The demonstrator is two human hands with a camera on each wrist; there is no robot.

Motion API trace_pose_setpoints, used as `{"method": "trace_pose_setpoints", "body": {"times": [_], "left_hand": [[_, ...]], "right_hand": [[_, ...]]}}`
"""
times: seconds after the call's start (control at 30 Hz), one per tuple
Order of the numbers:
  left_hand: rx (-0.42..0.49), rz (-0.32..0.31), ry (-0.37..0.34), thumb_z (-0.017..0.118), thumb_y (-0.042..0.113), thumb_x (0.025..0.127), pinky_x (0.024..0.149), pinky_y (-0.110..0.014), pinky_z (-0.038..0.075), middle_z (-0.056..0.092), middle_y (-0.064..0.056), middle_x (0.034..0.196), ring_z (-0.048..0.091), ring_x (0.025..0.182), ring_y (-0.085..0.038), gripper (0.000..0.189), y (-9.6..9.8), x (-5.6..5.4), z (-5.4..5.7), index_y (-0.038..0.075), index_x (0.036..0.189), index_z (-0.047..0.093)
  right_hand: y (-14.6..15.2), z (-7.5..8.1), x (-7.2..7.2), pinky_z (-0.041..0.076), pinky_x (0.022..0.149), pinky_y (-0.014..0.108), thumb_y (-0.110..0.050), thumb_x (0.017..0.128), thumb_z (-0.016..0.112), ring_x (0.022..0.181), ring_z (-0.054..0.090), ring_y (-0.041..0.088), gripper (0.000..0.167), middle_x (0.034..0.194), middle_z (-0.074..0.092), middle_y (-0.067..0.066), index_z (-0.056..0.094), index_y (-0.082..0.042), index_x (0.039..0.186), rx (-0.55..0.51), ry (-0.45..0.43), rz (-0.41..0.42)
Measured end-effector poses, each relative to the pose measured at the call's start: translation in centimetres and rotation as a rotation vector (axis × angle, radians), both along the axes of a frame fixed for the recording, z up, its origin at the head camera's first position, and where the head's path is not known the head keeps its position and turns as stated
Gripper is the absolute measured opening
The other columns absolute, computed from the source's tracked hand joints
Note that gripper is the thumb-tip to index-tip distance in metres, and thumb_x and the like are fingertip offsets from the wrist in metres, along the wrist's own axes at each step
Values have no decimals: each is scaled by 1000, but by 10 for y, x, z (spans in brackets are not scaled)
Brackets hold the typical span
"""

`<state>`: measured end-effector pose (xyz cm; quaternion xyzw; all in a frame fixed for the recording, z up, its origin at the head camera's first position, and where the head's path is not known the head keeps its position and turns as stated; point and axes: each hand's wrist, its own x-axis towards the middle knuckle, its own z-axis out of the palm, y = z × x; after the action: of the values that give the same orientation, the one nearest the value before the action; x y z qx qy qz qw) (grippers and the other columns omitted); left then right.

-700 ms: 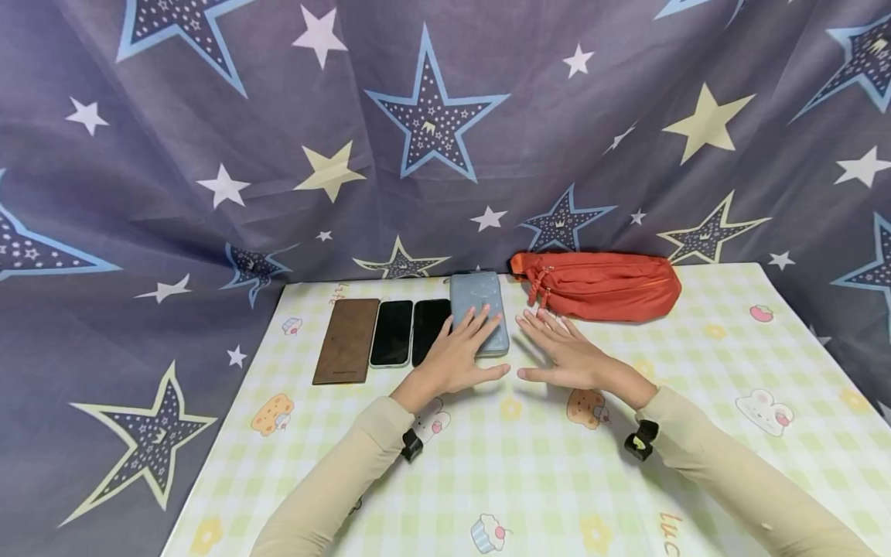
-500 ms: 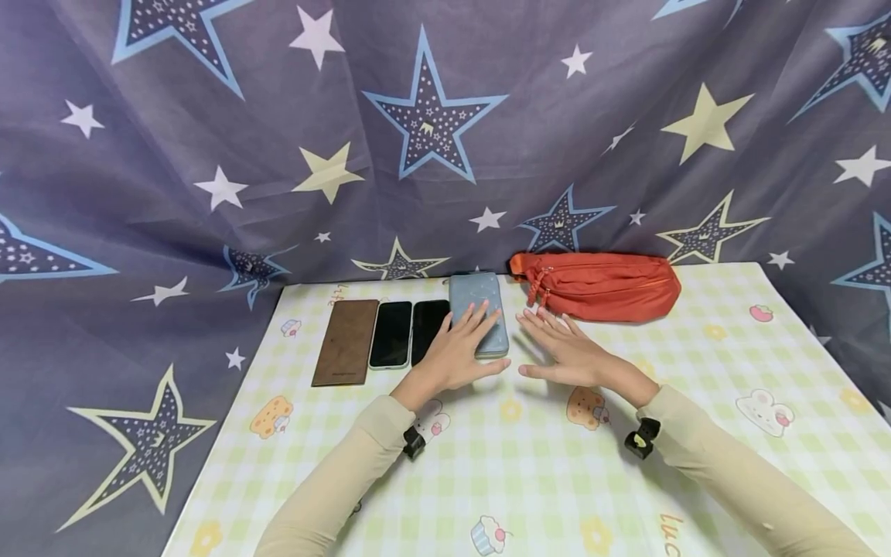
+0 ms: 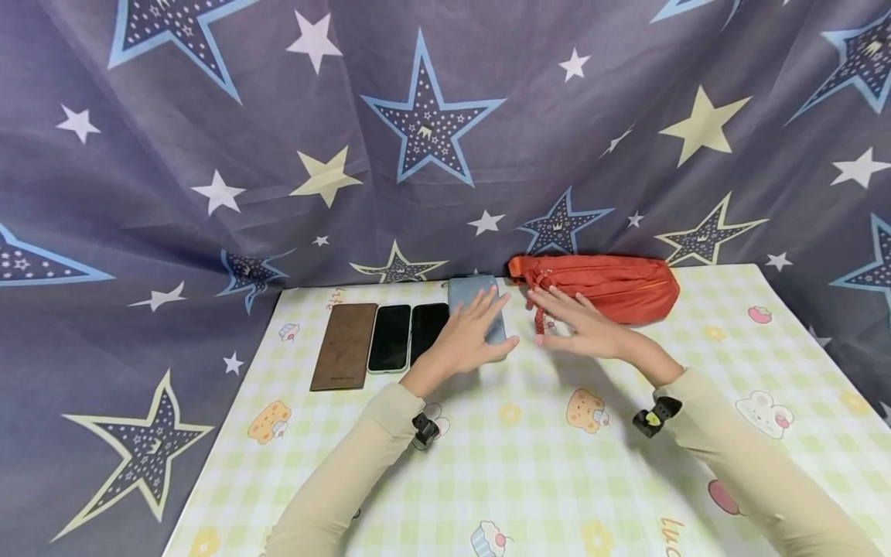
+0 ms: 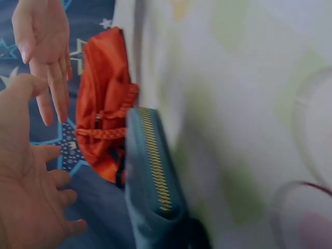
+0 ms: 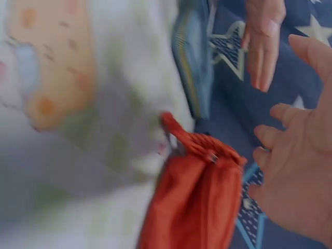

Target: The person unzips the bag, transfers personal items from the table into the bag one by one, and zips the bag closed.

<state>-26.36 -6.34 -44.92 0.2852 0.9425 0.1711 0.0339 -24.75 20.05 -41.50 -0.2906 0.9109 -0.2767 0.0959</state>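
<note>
My left hand (image 3: 468, 334), fingers spread, hovers above the blue zip wallet (image 3: 462, 289) and covers part of it in the head view. Its gold zipper (image 4: 155, 161) runs along the edge in the left wrist view. To the right, my right hand (image 3: 586, 328) is held over the table near the left end of the red waist bag (image 3: 623, 288), its fingers extended. The bag's braided zipper pulls (image 5: 194, 140) hang beside that hand. Neither hand holds anything. Two dark-screened phones lie left of the blue wallet, the mint-edged one (image 3: 390, 339) beside the black one (image 3: 428, 325).
A long brown wallet (image 3: 344, 346) lies at the left end of the row. The checked tablecloth (image 3: 543, 480) covers the table up to a dark star-patterned curtain (image 3: 445, 209) hanging behind it. A small black wrist camera (image 3: 656, 418) sits on the right sleeve.
My right hand has moved up and forward toward the red waist bag. My left hand has lifted and shifted slightly right over the blue wallet. The things on the table keep their places.
</note>
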Motion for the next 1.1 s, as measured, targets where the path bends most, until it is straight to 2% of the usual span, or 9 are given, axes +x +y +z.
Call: {"method": "trace_pose_setpoints", "body": {"times": [0.07, 0.2, 0.33, 0.5, 0.63, 0.77, 0.83, 0.9, 1.1], "left_hand": [[42, -8, -25, 40, 69, 100, 125, -64, 14, 4, -2, 173, 3, 160, -26, 81, 5, -4, 5, 33, 165, 8], [178, 6, -123, 44, 63, 102, 127, -61, 11, 0, 1, 172, 0, 160, -24, 77, 13, -13, 17, 36, 164, 6], [367, 39, -271, 47, 57, 104, 127, -60, 14, 4, 1, 173, 1, 160, -25, 74, 19, -23, 27, 34, 164, 10], [591, 129, -495, 44, 59, 104, 124, -59, 25, 14, -1, 172, 16, 159, -29, 73, 26, -36, 31, 32, 165, 13], [785, 208, -671, 41, 54, 105, 127, -51, 22, 18, -6, 171, 18, 158, -28, 72, 32, -50, 32, 23, 165, 16], [974, 242, -837, 38, 47, 108, 130, -47, 16, 16, -14, 171, 14, 159, -29, 67, 37, -61, 30, 17, 165, 17], [1059, 256, -896, 37, 44, 108, 130, -48, 15, 15, -17, 170, 13, 159, -32, 67, 40, -66, 29, 14, 165, 16], [1129, 281, -940, 38, 42, 108, 130, -49, 14, 14, -18, 170, 12, 159, -33, 69, 42, -70, 28, 11, 165, 13], [1299, 393, -1059, 42, 39, 107, 130, -47, 14, 14, -17, 171, 8, 160, -31, 73, 46, -82, 22, 4, 164, 11]], "right_hand": [[7, 11, -4, -4, 121, 72, -41, 101, 58, 158, 3, 42, 77, 170, 18, 14, 21, -18, 164, -24, 0, -5], [23, 31, -14, 0, 122, 71, -38, 102, 59, 159, 1, 41, 74, 170, 18, 14, 24, -18, 164, -85, -3, -44], [42, 49, -22, 15, 121, 70, -41, 102, 59, 157, 12, 41, 71, 171, 18, 12, 26, -24, 163, -140, -9, -148], [70, 64, -35, 24, 121, 65, -38, 103, 57, 154, 26, 41, 68, 168, 27, 15, 29, -17, 162, -252, -45, -286], [91, 66, -48, 24, 123, 61, -40, 105, 54, 153, 25, 41, 72, 166, 26, 21, 25, -9, 162, -340, -149, -412], [109, 64, -60, 23, 124, 59, -46, 105, 49, 153, 23, 44, 77, 166, 22, 25, 20, -4, 162, -368, -239, -549], [118, 61, -64, 22, 125, 58, -48, 105, 47, 153, 20, 45, 79, 167, 17, 26, 18, -1, 162, -380, -271, -605], [125, 58, -69, 22, 125, 57, -49, 105, 44, 151, 24, 41, 79, 167, 18, 25, 19, 1, 161, -403, -300, -652], [148, 51, -84, 16, 128, 54, -46, 107, 36, 155, 16, 41, 76, 167, 10, 29, 13, 2, 162, -480, -471, -693]]}}
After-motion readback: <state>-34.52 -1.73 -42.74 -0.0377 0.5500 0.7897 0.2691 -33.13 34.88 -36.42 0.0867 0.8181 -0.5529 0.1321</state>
